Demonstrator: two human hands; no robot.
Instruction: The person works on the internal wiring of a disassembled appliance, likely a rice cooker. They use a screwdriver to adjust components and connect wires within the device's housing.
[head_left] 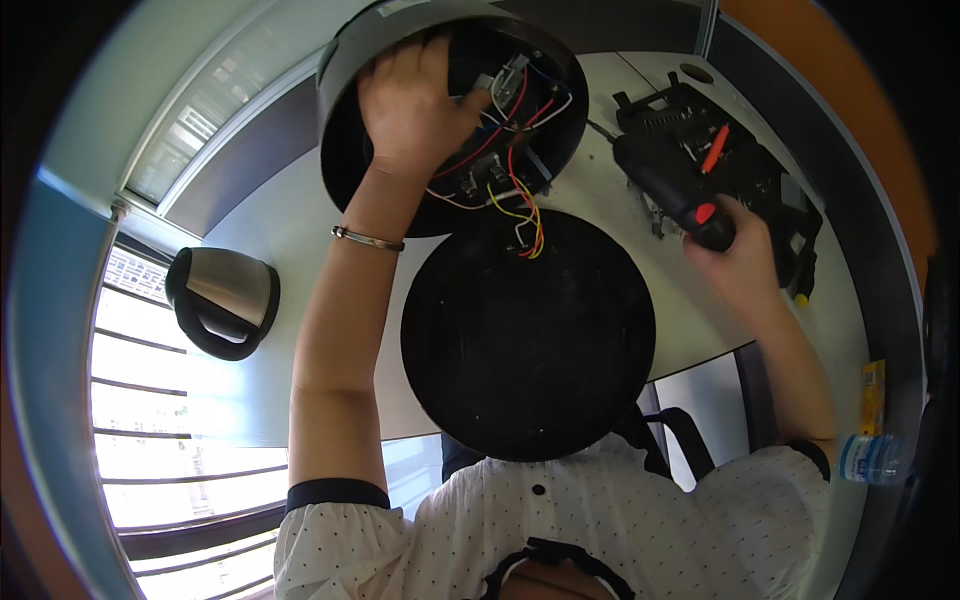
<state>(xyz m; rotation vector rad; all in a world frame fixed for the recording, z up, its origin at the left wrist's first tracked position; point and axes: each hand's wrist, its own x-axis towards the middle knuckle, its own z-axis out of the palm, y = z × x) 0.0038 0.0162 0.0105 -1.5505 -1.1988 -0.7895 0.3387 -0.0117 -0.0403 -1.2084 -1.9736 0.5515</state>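
Observation:
A round black appliance housing (350,120) with red, white, blue and yellow wiring sits at the top centre. My left hand (415,105) is inside it, fingers spread and bent against the interior, their tips partly hard to see. A round black plate (527,345) lies below, linked to the housing by several wires. My right hand (740,260) grips a black power screwdriver (660,185) with a red button, held over the desk at right, its tip near the housing's right side.
A black tool case (785,235) with small bits and an orange-handled tool (715,148) lies at right on the desk (330,275). A steel kettle (225,290) stands at left. A plastic bottle (870,460) and yellow box (873,395) are at lower right. Partitions and a window border the desk.

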